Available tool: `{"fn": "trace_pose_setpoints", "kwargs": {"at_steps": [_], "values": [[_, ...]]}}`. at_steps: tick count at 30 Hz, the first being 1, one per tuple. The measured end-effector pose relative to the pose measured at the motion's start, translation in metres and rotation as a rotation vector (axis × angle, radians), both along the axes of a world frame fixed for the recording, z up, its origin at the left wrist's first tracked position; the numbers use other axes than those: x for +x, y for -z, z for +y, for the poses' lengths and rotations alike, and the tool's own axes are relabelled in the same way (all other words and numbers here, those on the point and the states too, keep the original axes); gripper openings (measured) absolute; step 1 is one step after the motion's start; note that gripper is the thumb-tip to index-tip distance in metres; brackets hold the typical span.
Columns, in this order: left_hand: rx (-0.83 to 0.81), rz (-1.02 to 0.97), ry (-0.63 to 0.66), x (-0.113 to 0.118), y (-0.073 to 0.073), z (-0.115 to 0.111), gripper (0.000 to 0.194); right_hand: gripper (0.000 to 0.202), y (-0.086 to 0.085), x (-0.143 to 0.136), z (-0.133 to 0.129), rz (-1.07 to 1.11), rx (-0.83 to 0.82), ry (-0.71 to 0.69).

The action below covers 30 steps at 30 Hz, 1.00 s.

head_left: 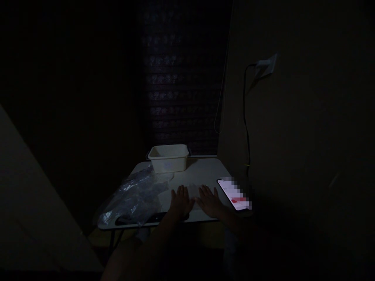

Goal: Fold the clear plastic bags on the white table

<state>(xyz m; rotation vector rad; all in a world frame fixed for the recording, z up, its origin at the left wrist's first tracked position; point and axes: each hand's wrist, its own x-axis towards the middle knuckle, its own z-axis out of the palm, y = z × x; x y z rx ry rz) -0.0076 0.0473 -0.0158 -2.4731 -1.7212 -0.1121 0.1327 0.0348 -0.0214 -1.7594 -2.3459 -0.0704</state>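
Observation:
Side by side near the front of a small white table [202, 166], my two hands lie palms down. My left hand [181, 201] is flat with its fingers stretched forward. The right hand [209, 201] lies flat too, its thumb close to the left thumb. Between and under them is a faint, thin, clear sheet [193, 190], perhaps plastic; the dim light hides its exact kind. To the left spreads a crumpled clear plastic bag [137, 195]. Just right of my right hand lies a phone [231, 193] with a lit screen.
A white plastic tub [170, 164] with dark side handles stands at the table's back. On the right wall, a plug sits in an outlet [266, 66], its black cord [244, 105] hanging down. A dark slatted blind [175, 93] covers the back. The room is very dim.

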Motion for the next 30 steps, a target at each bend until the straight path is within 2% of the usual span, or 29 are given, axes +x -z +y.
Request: {"fn": "trace_pose_setpoints", "kwargs": {"at_steps": [5,10,12,14,17,19,23,30], "values": [[0.023,0.0,-0.039,-0.009,-0.003,0.001,0.057,0.059,-0.002,0.004,-0.002,-0.005,-0.001,0.008],[0.081,-0.016,-0.136,-0.014,-0.01,0.002,0.053,0.051,-0.012,0.008,0.003,-0.026,0.078,0.076],[0.103,-0.029,-0.1,-0.012,-0.011,0.003,0.052,0.046,-0.016,0.007,0.006,-0.023,0.106,0.07],[0.094,-0.041,-0.005,-0.008,-0.01,0.003,0.048,0.044,-0.016,0.002,0.008,-0.016,0.124,0.025],[0.067,-0.05,0.114,-0.001,-0.005,0.001,0.046,0.044,-0.009,-0.005,0.009,-0.008,0.132,-0.072],[0.066,-0.044,0.14,0.001,0.0,0.0,0.047,0.045,-0.003,-0.009,0.008,-0.009,0.115,-0.13],[0.06,-0.039,0.105,0.0,0.005,-0.001,0.051,0.048,0.004,-0.007,0.005,-0.008,0.065,-0.147],[0.029,-0.034,-0.001,-0.009,-0.001,0.0,0.058,0.056,0.0,0.0,0.002,-0.007,0.027,-0.036]]}}
